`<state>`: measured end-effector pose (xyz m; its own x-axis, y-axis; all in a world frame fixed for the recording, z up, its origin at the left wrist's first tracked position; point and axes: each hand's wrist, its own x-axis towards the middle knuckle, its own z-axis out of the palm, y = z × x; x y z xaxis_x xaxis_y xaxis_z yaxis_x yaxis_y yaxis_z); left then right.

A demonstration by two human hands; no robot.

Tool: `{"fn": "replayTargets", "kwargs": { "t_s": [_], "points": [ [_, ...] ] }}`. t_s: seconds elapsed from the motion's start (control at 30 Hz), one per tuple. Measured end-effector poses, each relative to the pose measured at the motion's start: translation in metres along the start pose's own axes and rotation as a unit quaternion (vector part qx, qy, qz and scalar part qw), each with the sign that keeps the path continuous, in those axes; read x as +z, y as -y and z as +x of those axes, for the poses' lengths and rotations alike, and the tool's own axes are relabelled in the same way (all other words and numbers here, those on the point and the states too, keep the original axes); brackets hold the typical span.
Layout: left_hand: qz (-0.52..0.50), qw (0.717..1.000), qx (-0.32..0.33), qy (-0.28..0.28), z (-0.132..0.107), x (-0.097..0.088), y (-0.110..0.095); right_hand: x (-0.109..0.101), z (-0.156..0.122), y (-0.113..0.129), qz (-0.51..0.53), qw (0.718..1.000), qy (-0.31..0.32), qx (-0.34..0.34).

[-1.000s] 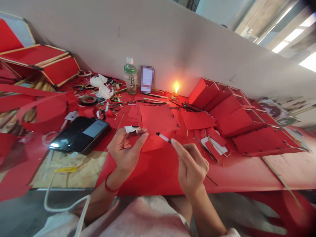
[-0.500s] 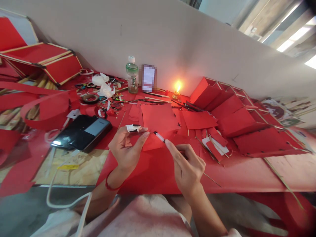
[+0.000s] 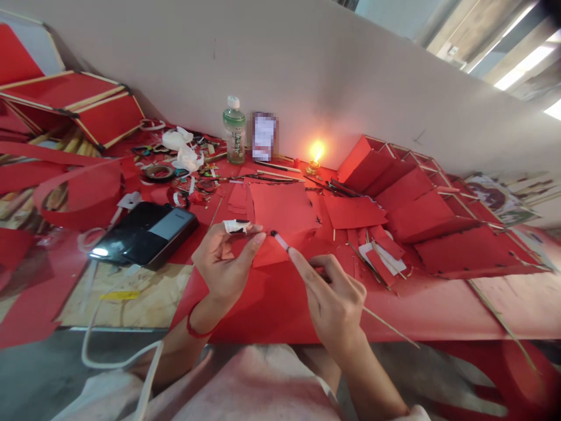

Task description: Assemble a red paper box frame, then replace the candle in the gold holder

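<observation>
My right hand (image 3: 335, 292) is closed, its index finger stretched along a slim whitish stick (image 3: 280, 241) with a dark tip. A long thin pale rod (image 3: 390, 327) sticks out behind that hand to the lower right; I cannot tell if both are one piece. The dark tip points at my left hand (image 3: 225, 263) and stays a little apart from it. Thumb and index finger of my left hand are pinched together; anything between them is too small to name. White wrapping with a black mark (image 3: 236, 226) covers one finger. Beneath both hands lies a red sheet (image 3: 280, 204).
A burning flame lamp (image 3: 313, 166) stands by the wall, near a phone (image 3: 264, 137) and a bottle (image 3: 234, 131). Left sit a black power bank (image 3: 149, 234) with a white cable and tape (image 3: 158, 173). Red stick-framed panels (image 3: 407, 193) fill the right.
The dark-tipped stick has shifted slightly left and up, nearer my left fingers. More of the thin rod shows behind my right hand. My left hand has hardly moved.
</observation>
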<state>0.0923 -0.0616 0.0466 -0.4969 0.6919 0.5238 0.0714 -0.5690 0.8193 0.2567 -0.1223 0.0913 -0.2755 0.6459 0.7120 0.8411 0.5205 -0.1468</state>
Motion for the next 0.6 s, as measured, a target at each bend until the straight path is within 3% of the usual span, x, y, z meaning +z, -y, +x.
{"fn": "replayTargets", "kwargs": {
  "t_s": [0.2, 0.6],
  "points": [
    [-0.019, 1.0, 0.002, 0.008, 0.0, -0.001, 0.001, -0.012, 0.002, 0.0, -0.059, 0.997, 0.054, -0.024],
    [-0.025, 0.999, -0.019, 0.006, 0.0, 0.0, 0.0, -0.017, 0.003, 0.001, -0.124, 0.987, 0.095, -0.024]
  ]
}}
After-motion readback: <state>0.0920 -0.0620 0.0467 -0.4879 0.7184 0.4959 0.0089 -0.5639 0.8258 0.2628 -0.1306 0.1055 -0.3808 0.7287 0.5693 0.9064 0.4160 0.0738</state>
